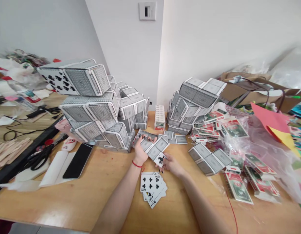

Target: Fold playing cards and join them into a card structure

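Note:
In the head view, my left hand (141, 152) is closed around the left side of a folded playing-card piece (154, 149) with grey patterned backs. My right hand (171, 165) pinches a playing card (160, 160) showing black club pips, at the piece's lower right corner. Whether that card is joined to the piece I cannot tell. Below my hands a loose pile of face-up cards (151, 187) lies on the wooden table (96, 198), a six of clubs on top. Just beyond my hands lie several grey-backed cards (174, 138).
Stacked card blocks rise at left (92, 109) and right (189, 100). A smaller card block (208, 159) sits near my right hand. Card boxes (238, 187) and plastic wrap crowd the right. A phone (78, 161) and black scissors (40, 159) lie left.

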Available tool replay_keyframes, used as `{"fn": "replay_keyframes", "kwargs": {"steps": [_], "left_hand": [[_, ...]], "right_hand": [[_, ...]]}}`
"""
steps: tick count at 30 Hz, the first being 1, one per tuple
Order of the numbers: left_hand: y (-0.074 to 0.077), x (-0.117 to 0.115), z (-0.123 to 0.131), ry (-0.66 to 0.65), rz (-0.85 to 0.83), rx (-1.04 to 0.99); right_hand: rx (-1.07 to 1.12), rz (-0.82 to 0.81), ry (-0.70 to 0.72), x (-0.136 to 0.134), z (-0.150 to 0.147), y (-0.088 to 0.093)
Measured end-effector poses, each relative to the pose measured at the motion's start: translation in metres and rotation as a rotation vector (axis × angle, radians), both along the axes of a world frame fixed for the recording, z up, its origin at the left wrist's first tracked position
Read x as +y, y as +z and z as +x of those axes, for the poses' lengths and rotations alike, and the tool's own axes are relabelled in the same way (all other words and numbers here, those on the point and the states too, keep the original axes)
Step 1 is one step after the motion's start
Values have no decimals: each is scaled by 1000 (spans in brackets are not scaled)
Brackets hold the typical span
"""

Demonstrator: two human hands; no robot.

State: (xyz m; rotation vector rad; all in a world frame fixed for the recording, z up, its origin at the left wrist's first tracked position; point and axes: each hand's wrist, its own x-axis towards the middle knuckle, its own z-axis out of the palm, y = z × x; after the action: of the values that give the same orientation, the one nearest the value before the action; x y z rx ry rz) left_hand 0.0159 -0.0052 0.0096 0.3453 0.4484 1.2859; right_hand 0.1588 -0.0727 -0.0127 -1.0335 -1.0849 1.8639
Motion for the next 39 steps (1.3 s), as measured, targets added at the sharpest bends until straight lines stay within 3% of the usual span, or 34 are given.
{"fn": "replay_keyframes", "kwargs": {"steps": [6, 19, 23, 39], "left_hand": [[2, -2, 9, 41, 11, 86], [5, -10, 18, 14, -24, -75], [6, -12, 19, 4, 10, -133], [2, -13, 21, 15, 47, -62]], "right_hand": [[-11, 22, -41, 1, -3, -5], [-64, 56, -152, 0, -7, -7], [-66, 63, -140, 0, -7, -8], [-163, 72, -146, 0, -7, -5]]}}
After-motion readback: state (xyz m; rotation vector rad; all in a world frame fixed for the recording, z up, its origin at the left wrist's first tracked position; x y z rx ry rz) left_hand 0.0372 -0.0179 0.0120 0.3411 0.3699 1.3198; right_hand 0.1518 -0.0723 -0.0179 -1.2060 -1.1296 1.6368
